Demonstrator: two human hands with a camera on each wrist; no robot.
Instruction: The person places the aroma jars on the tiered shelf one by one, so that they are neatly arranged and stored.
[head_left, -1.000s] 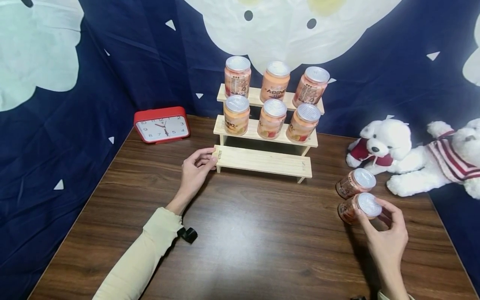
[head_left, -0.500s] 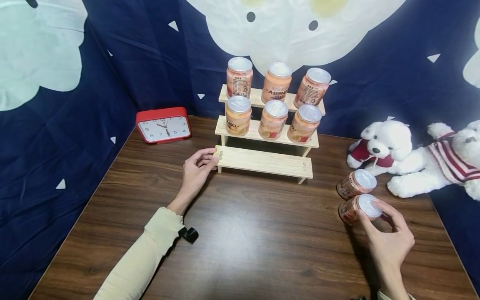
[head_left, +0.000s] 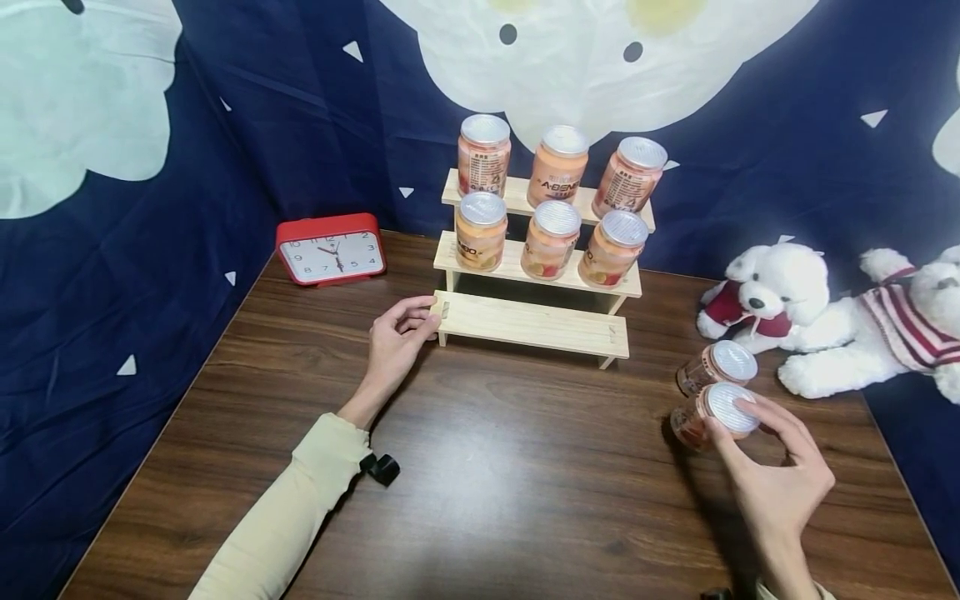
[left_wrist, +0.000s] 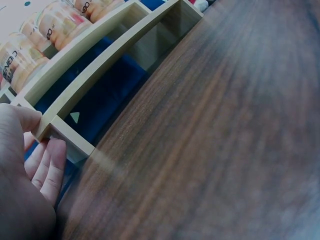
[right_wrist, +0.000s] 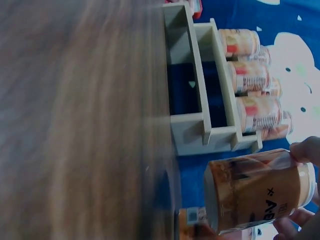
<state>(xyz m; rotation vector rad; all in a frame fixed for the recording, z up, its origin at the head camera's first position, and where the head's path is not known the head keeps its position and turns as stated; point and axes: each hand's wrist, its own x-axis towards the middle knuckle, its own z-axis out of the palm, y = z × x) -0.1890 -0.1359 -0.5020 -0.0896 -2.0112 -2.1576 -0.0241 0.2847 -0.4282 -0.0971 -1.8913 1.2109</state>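
A three-step wooden display stand (head_left: pixel 532 321) stands at the back of the table. My left hand (head_left: pixel 397 337) pinches the left end of its lowest step, thumb on top and fingers underneath in the left wrist view. Between thumb and fingers, my right hand (head_left: pixel 780 483) grips a peach-coloured jar (right_wrist: pixel 255 192) by its silver lid. That jar tilts a little, its base raised off the tabletop in the right wrist view. Just behind it a second jar (head_left: pixel 697 375) stands on the table. Jars (head_left: pixel 551 254) fill the middle step three across, with three more jars (head_left: pixel 483 167) on the top step.
A red clock (head_left: pixel 330 250) sits at the back left of the brown wood-grain table (head_left: pixel 480 467). White plush dogs (head_left: pixel 780 283) lie at the right, behind the loose jars. Dark blue patterned cloth (head_left: pixel 337 125) hangs behind everything.
My right hand has raised the nearer jar off the table and shifted it slightly left. The left hand keeps its hold on the stand; the head view has shifted slightly.
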